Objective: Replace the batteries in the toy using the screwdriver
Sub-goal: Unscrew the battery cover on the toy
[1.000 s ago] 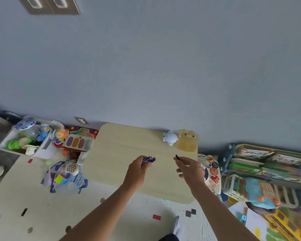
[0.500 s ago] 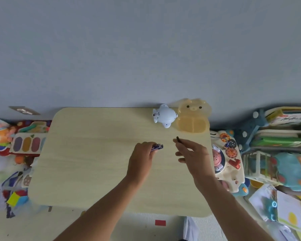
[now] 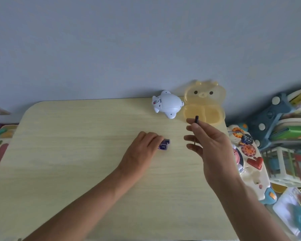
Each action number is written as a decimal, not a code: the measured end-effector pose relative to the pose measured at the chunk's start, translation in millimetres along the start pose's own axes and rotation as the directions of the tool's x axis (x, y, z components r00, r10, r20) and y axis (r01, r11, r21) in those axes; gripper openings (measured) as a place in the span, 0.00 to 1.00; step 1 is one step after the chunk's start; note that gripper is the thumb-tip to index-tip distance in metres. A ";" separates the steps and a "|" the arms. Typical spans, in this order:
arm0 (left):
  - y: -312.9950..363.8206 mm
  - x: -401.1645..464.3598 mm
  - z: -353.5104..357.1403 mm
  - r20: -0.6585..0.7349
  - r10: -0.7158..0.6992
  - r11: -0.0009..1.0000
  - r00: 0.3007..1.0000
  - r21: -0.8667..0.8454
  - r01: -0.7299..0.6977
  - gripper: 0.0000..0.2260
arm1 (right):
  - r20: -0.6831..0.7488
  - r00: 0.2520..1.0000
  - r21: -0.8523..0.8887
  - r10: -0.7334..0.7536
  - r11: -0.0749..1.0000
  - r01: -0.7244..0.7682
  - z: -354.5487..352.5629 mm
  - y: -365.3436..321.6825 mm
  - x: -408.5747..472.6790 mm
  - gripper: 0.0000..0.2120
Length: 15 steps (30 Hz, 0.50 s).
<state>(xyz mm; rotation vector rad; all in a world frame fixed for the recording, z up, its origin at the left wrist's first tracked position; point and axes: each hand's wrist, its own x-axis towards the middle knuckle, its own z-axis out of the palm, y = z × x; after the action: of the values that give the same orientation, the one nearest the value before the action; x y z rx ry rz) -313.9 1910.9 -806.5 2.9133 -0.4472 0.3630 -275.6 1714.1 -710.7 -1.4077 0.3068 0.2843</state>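
Now the left hand (image 3: 142,150) has lowered the batteries (image 3: 164,144) onto the counter (image 3: 76,145), fingers still pinching them; right hand (image 3: 207,141) grips the screwdriver (image 3: 196,119) near the toy (image 3: 167,106), unopened.

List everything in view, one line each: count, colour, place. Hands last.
table: one, pale wood, centre of view, against the wall
toy: one, pale blue-white, far edge of table
bear-shaped case: one, translucent yellow, right of toy at table's far right corner
batteries: at least two, dark blue, on table at left fingertips
screwdriver: one, dark handle end showing, in right hand
toy clutter: many, mixed colours, floor right of table; a few more at left edge
wall: grey-blue, behind
left hand: on batteries
right hand: raised, gripping screwdriver
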 end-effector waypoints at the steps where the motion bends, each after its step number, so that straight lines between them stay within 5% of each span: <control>1: 0.1 0.0 1.9 0.009 -0.013 1.000 1.000 -0.008 0.013 0.27 | 0.001 1.000 0.016 -0.011 1.000 0.011 -0.6 2.7 3.2 0.09; 6: -1.5 -0.3 4.6 -0.024 -0.002 0.994 1.000 -0.112 -0.001 0.20 | -0.010 0.997 0.067 -0.080 0.994 0.081 -6.0 13.8 17.7 0.09; 15: -12.3 -1.1 14.5 0.017 -0.029 0.987 0.999 -0.157 0.031 0.25 | 0.009 0.984 0.161 -0.176 0.972 0.173 -4.0 13.3 29.9 0.08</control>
<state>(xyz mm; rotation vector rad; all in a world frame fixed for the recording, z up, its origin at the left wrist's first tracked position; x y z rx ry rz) -308.0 1919.8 -822.3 2.7676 -0.4140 0.2877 -253.1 1712.4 -734.7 -1.2633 0.1807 0.1283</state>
